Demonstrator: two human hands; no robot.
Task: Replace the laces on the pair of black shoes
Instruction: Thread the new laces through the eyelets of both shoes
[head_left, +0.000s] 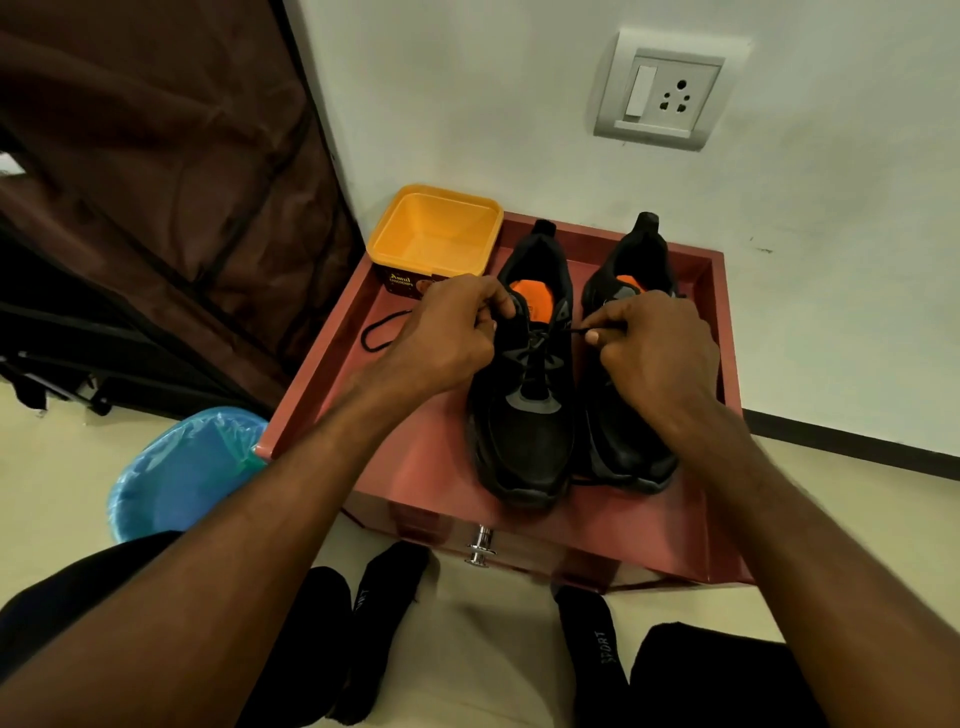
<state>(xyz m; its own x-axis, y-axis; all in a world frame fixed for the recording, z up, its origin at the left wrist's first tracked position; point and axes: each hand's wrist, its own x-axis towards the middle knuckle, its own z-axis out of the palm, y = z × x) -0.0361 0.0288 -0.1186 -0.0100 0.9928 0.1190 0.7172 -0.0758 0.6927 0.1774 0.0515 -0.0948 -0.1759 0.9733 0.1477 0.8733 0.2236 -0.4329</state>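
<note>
On top of the red cabinet, whose raised rim forms a shallow tray, two black shoes stand side by side against the white wall, toes toward the person. Both have orange insoles. The left shoe is partly laced with a black lace; the right shoe sits just beside it, touching or nearly touching along the sole.

Left hand: positioned at the left side of the left shoe's collar, fingers curled and pinching one lace end near the upper eyelets. Right hand: positioned over the gap between the shoes and partly covering the right shoe, thumb and forefinger clamped on the other lace end, which runs taut from the left shoe to the fingertips.

A loose black lace lies in a loop on the surface, left of the left hand and near the left rim. A yellow tub, open-topped with a brown printed label, stands in the rear left corner of the surface.

A metal knob projects from the cabinet front. A blue bin with a plastic liner stands on the floor to the left. A socket plate is mounted on the wall. A brown fabric cover hangs at the left. The person's feet in black socks rest on the floor below.
</note>
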